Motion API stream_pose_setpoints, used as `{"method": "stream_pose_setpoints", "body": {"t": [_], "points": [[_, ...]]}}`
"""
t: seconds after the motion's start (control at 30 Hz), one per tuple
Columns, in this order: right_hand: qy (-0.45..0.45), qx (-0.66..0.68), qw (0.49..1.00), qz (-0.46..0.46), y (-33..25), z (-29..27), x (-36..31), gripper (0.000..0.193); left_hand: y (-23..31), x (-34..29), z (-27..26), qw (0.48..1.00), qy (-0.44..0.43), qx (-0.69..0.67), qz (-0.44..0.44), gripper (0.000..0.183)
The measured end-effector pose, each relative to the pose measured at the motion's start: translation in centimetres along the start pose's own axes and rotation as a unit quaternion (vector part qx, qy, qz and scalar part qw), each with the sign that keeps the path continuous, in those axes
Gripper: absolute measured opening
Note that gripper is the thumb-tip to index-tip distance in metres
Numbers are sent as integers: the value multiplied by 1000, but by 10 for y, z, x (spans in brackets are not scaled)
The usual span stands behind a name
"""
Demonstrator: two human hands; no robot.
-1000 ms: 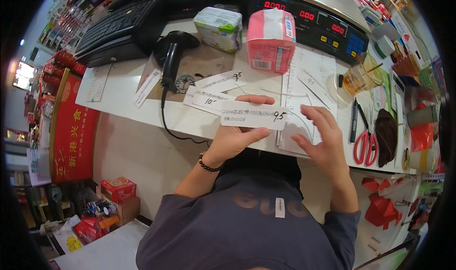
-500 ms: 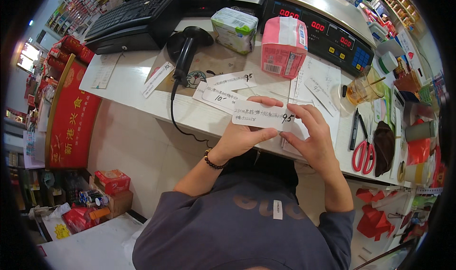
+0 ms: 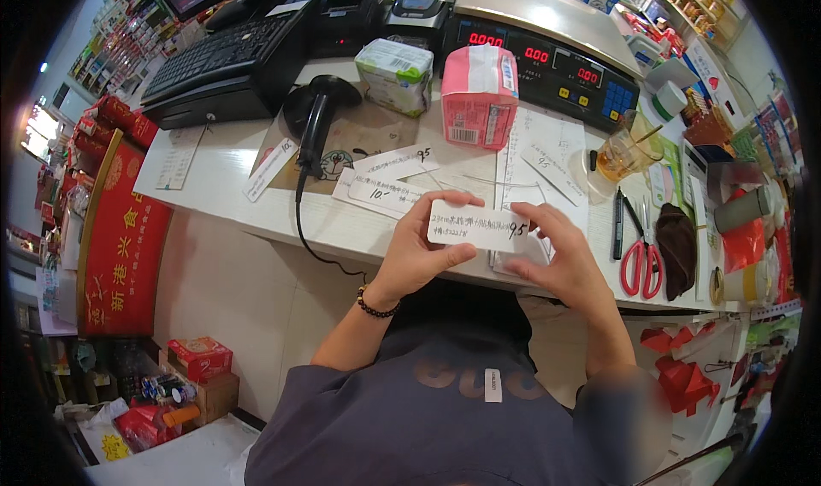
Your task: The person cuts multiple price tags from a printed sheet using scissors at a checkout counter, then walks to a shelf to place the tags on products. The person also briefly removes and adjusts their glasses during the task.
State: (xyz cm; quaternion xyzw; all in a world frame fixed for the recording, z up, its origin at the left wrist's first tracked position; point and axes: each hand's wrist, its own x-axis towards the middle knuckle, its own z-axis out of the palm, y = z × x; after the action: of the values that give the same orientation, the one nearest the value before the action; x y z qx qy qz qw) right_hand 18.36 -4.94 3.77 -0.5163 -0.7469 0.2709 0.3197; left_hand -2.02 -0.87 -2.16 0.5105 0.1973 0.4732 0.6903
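A small white handwritten price card (image 3: 472, 228) is held up over the counter's front edge. My left hand (image 3: 412, 253) is closed on its left end, with fingers behind and the thumb along the lower edge. At the right end, my right hand (image 3: 571, 257) pinches it, the index finger at the upper corner and the thumb low. Just beyond lie more handwritten cards (image 3: 376, 197). Farther back stand a pink pack (image 3: 479, 101) and a green-and-white pack (image 3: 395, 74), both upright on the counter.
A black barcode scanner (image 3: 313, 127) with a cable stands left of the cards. Behind are a keyboard (image 3: 205, 62) and a scale (image 3: 547, 62) with red digits. At right sit a glass cup (image 3: 623, 154), red-handled scissors (image 3: 640, 263) and a brown pouch (image 3: 680, 251).
The view has shifted, so the counter things appear farther left and slightly lower. Both hands still hold the same card, which has come a little closer to the body.
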Motion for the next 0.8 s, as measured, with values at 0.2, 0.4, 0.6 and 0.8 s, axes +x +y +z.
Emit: {"method": "stream_pose_setpoints", "body": {"t": [0.2, 0.4, 0.6, 0.8], "points": [[-86, 124, 983, 102, 4, -7, 13, 33, 4, 4, 3, 998, -11, 2, -56, 53], [-4, 236, 960, 153, 12, -51, 58, 20, -3, 6, -1, 996, -34, -70, -47, 76], [125, 305, 939, 95, 21, -78, 150, 23, 63, 32, -26, 973, -88, 213, -7, 49], [103, 341, 928, 113, 34, -56, 179, 20, 132, 146, -80, 735, 21, 662, 146, 63]]}}
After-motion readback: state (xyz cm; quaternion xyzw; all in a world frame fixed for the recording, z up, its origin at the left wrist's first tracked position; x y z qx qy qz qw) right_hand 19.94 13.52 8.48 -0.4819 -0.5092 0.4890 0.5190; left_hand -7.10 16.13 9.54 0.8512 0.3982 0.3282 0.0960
